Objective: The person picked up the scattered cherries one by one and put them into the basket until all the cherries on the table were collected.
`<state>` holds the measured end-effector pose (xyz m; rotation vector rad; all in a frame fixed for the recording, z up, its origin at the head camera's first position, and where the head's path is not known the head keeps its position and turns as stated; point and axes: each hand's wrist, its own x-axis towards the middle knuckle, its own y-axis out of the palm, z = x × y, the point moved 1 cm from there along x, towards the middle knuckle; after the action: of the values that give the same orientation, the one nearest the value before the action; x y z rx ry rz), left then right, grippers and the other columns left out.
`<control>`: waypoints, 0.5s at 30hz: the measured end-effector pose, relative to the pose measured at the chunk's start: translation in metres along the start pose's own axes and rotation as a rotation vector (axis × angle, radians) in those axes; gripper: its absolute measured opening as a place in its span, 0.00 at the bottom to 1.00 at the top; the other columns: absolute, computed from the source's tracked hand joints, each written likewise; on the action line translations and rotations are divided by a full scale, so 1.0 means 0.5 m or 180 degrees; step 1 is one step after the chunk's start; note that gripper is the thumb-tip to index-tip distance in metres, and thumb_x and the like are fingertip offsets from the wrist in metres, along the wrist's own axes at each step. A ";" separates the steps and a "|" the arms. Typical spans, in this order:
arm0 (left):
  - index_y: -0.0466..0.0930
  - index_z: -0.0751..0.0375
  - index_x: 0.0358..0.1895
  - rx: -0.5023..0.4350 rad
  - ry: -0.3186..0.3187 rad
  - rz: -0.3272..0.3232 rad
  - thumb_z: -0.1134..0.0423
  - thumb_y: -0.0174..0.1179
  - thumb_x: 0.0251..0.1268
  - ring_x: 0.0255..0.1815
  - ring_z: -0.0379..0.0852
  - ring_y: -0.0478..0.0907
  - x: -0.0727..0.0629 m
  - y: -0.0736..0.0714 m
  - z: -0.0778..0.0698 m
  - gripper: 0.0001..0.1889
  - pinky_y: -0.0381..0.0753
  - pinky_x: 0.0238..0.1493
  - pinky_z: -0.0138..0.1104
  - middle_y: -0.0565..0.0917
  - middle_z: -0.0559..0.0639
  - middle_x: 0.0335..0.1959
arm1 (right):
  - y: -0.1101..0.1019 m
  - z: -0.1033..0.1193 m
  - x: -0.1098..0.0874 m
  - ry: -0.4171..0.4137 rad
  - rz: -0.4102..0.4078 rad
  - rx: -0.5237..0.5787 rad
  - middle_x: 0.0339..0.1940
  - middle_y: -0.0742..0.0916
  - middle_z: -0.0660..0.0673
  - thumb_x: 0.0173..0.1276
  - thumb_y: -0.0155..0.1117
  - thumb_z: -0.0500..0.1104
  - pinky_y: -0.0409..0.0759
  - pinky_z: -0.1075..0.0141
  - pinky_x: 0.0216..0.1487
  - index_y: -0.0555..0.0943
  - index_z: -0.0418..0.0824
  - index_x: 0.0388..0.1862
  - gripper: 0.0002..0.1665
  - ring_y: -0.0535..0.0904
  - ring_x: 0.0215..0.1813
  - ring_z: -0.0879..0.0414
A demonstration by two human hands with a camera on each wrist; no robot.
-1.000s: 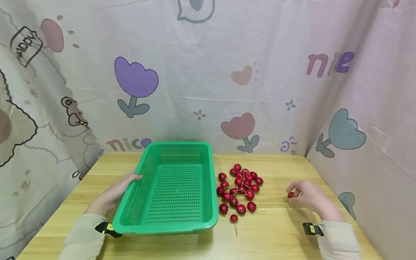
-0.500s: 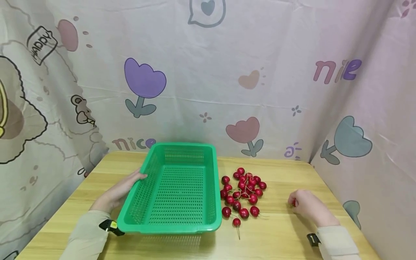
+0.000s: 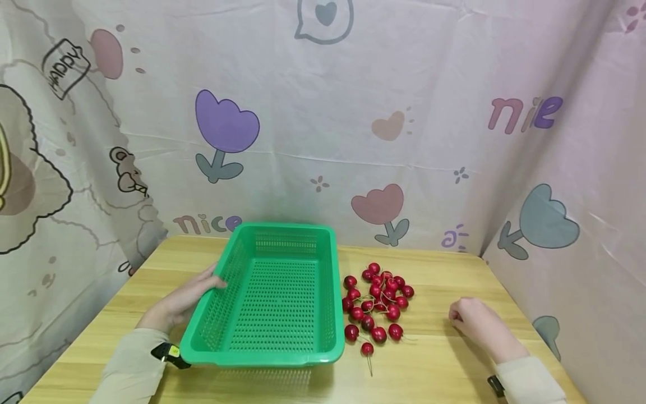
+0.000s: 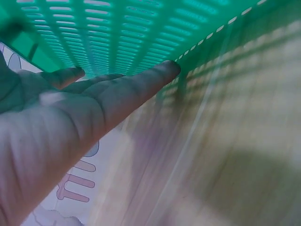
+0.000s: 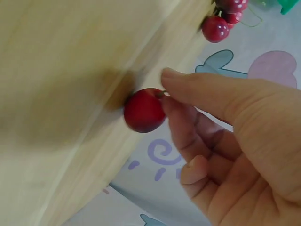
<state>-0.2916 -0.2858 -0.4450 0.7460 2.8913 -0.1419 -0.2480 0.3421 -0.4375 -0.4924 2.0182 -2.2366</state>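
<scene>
I see the right grip pinching a round red cherry by its stem, likely to avoid bruising; whether it touches the wooden desk beneath, I can't tell. The left grip clasps the green perforated plastic basket, presumably for steadiness.

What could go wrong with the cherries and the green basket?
The held cherry might slip, since the right hand seems to pinch just its stem. The green basket could tip or bump the loose cherries beside it, because the left hand holds it by only one side.
</scene>
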 end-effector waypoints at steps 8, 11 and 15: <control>0.21 0.43 0.88 -0.0091 0.0054 0.0101 0.62 0.45 0.77 0.57 0.59 0.84 -0.001 0.001 0.000 0.48 0.88 0.55 0.56 0.58 0.84 0.76 | -0.009 0.014 -0.015 0.0173 -0.0526 0.0336 0.30 0.89 0.49 0.62 0.76 0.30 0.87 0.56 0.38 0.89 0.42 0.31 0.07 0.84 0.33 0.57; 0.20 0.43 0.88 -0.0089 0.0061 0.0120 0.62 0.45 0.77 0.57 0.59 0.84 -0.003 0.004 -0.003 0.49 0.88 0.56 0.56 0.57 0.84 0.76 | -0.015 0.019 -0.019 0.0170 -0.0750 0.0531 0.32 0.92 0.45 0.61 0.76 0.29 0.89 0.57 0.38 0.90 0.39 0.33 0.06 0.87 0.33 0.53; 0.21 0.43 0.88 -0.0091 0.0077 0.0140 0.63 0.44 0.76 0.58 0.58 0.83 -0.001 0.012 -0.005 0.49 0.88 0.57 0.55 0.56 0.84 0.77 | -0.023 0.028 -0.022 0.0247 -0.0918 0.0658 0.32 0.94 0.45 0.62 0.76 0.30 0.87 0.61 0.34 0.91 0.38 0.36 0.06 0.88 0.31 0.54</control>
<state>-0.2884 -0.2806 -0.4428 0.8112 2.8907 -0.0867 -0.2320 0.3334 -0.4271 -0.7251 1.8194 -2.6333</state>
